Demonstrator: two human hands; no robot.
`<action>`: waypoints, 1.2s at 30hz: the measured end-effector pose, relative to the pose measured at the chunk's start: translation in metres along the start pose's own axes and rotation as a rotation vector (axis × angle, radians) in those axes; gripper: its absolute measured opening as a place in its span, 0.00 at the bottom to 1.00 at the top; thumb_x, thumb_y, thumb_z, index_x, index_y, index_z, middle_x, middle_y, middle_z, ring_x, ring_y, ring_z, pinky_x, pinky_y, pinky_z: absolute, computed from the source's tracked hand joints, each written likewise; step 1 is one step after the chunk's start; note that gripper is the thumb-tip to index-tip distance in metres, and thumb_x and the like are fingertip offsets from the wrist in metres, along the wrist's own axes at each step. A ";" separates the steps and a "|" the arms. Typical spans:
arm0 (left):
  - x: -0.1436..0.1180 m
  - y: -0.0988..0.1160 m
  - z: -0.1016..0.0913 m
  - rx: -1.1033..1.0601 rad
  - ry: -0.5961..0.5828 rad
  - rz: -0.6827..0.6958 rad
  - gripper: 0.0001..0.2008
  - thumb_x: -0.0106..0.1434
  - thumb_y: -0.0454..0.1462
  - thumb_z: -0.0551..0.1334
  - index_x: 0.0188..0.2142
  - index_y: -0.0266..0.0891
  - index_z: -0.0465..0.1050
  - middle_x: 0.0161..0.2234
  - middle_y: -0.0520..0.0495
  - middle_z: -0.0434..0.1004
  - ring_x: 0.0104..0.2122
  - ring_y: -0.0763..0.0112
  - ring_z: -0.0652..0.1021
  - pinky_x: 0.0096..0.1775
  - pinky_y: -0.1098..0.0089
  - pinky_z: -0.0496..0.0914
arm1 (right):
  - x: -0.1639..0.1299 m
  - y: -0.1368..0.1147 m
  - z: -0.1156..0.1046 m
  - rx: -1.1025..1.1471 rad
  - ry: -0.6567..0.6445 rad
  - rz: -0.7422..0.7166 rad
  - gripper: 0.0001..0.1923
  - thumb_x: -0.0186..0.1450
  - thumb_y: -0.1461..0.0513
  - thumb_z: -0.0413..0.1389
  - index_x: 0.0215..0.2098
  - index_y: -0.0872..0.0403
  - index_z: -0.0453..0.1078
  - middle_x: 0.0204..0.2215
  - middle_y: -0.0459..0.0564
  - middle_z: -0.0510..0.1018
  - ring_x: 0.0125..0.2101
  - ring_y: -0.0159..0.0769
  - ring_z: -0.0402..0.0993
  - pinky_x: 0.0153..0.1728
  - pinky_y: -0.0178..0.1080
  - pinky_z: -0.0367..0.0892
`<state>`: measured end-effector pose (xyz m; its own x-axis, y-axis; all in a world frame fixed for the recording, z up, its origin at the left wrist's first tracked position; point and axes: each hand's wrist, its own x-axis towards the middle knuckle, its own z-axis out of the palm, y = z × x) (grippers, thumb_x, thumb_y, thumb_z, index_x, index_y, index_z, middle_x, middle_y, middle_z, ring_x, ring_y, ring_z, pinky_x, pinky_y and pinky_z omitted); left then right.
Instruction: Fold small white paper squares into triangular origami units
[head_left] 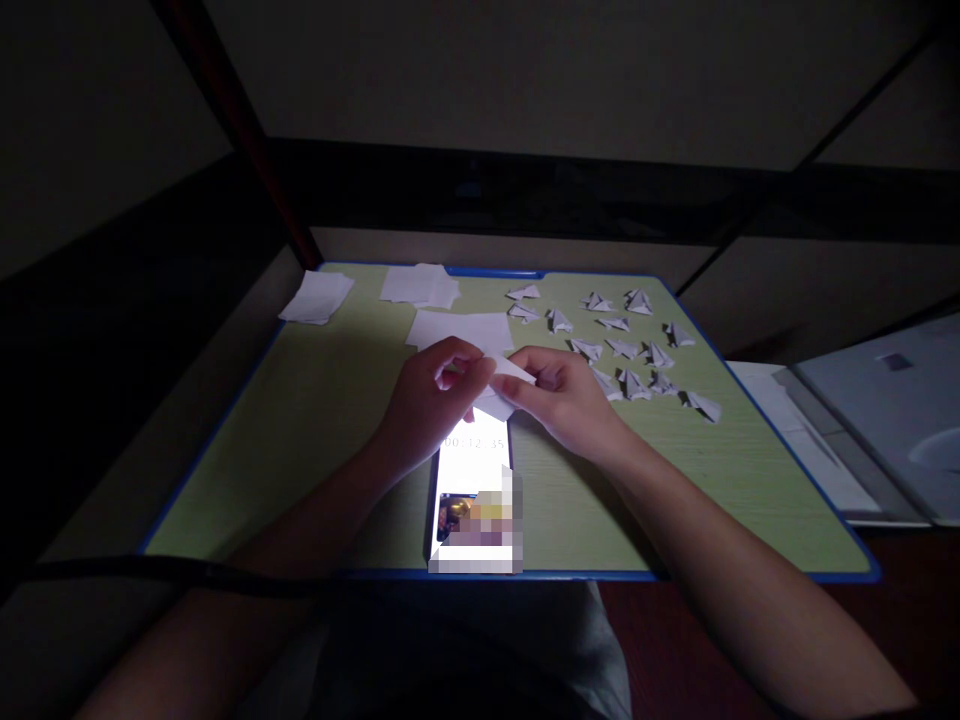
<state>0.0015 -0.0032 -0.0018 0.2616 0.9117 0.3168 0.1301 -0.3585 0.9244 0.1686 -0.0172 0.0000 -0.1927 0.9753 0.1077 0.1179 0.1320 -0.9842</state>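
Paper (495, 405), white and folded, is pinched at the middle of my feed, raised over the far end of a lit phone (469, 465). The left hand (424, 405) grips one side between thumb and curled fingers; the right hand (562, 395) grasps the other, its thumb laid along the top. Light is poor around the fingertips, so I can't say for certain how the creases run.

Below the hands, the phone lies lengthwise on the green surface (300, 430), its screen reading what looks to me like 00:12:35, its near end blurred into blocks. Just beyond the hands I see a flat white sheet (461, 328), with a loose stack (420, 286) behind it and another stack (316, 298) at the far left corner, reaching over the edge. To the right, small folded pieces (632, 383) lie scattered, some close to the right hand. Blue edging (495, 272) borders the surface, and a dark cable (165, 572) crosses near the left forearm.
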 end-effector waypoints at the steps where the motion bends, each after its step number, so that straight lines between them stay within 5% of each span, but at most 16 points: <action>1: 0.000 0.000 0.000 0.008 -0.007 0.004 0.06 0.58 0.36 0.62 0.27 0.37 0.70 0.25 0.52 0.74 0.18 0.79 0.72 0.15 0.80 0.66 | 0.000 -0.001 -0.001 -0.001 0.010 -0.008 0.12 0.56 0.56 0.62 0.25 0.56 0.69 0.20 0.42 0.70 0.20 0.27 0.62 0.21 0.33 0.53; 10: 0.000 0.003 -0.003 0.018 -0.046 0.046 0.08 0.60 0.35 0.61 0.25 0.38 0.69 0.18 0.56 0.69 0.15 0.80 0.70 0.18 0.78 0.65 | 0.000 -0.001 -0.002 0.023 0.019 -0.021 0.11 0.57 0.57 0.61 0.26 0.56 0.69 0.20 0.43 0.72 0.20 0.27 0.64 0.21 0.33 0.54; 21: -0.001 -0.003 0.000 -0.040 -0.047 0.020 0.07 0.59 0.38 0.62 0.28 0.38 0.68 0.27 0.51 0.73 0.21 0.78 0.74 0.17 0.81 0.68 | 0.000 -0.002 -0.001 0.014 0.015 -0.072 0.14 0.59 0.55 0.63 0.24 0.56 0.67 0.18 0.41 0.68 0.19 0.26 0.61 0.20 0.32 0.52; 36: -0.001 -0.002 0.000 -0.045 -0.014 -0.036 0.06 0.58 0.38 0.62 0.27 0.38 0.69 0.25 0.52 0.72 0.18 0.79 0.71 0.14 0.82 0.65 | 0.000 0.004 -0.002 -0.017 -0.030 -0.093 0.12 0.63 0.56 0.59 0.27 0.56 0.69 0.21 0.42 0.69 0.22 0.28 0.62 0.24 0.35 0.56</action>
<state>0.0009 -0.0033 -0.0037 0.2711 0.9209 0.2800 0.0967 -0.3155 0.9440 0.1710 -0.0168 -0.0039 -0.2325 0.9530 0.1944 0.1143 0.2253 -0.9676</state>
